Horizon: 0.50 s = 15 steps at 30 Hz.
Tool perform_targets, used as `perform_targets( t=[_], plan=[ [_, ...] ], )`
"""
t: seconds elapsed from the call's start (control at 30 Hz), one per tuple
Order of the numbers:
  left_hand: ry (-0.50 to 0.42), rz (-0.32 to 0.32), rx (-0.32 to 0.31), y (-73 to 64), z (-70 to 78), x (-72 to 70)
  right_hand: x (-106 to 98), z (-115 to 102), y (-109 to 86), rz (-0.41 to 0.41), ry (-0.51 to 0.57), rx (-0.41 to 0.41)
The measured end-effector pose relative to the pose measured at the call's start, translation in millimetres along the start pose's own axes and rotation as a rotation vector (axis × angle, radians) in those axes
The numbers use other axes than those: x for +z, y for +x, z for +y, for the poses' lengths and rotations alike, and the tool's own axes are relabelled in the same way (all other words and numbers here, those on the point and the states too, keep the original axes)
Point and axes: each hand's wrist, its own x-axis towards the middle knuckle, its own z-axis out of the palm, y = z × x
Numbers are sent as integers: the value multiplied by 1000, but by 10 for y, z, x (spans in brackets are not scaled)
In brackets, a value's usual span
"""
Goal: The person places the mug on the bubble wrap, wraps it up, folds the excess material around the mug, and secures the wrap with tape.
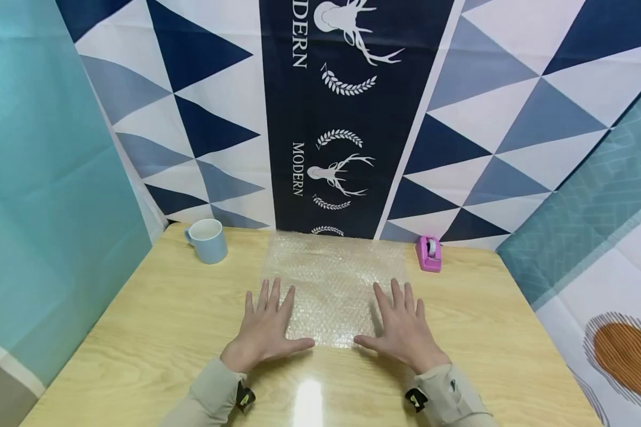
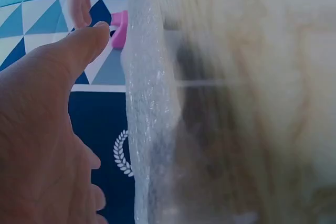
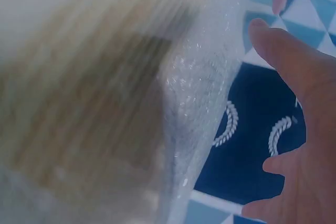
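A clear sheet of bubble wrap (image 1: 331,290) lies flat on the wooden table (image 1: 139,332), reaching to its back edge. My left hand (image 1: 267,329) is spread over the sheet's near left corner, thumb pointing inward. Over the near right corner my right hand (image 1: 403,329) is spread the same way. Neither hand grips anything. In the left wrist view the left thumb (image 2: 86,45) stands apart from the bubble wrap (image 2: 149,103). The right wrist view shows the right thumb (image 3: 273,40) beside the sheet (image 3: 194,87), with a gap between.
At the back left stands a light blue mug (image 1: 208,242) with its handle to the left. A pink tape dispenser (image 1: 429,255) sits at the back right, beside the sheet. Patterned cloth (image 1: 219,118) hangs behind the table, and a teal cloth (image 1: 59,178) hangs at the left.
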Motion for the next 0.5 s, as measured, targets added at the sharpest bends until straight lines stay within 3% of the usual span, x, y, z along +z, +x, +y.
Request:
perform_targets(
  t=[0.2, 0.4, 0.5],
  plan=[
    [-22, -123, 12, 126, 43, -69, -62, 35, 105, -133, -13, -102],
    [69, -227, 72, 314, 100, -175, -140, 104, 300, -327, 129, -184],
    [115, -276, 70, 418, 80, -258, -128, 129, 424, -379, 161, -212]
  ],
)
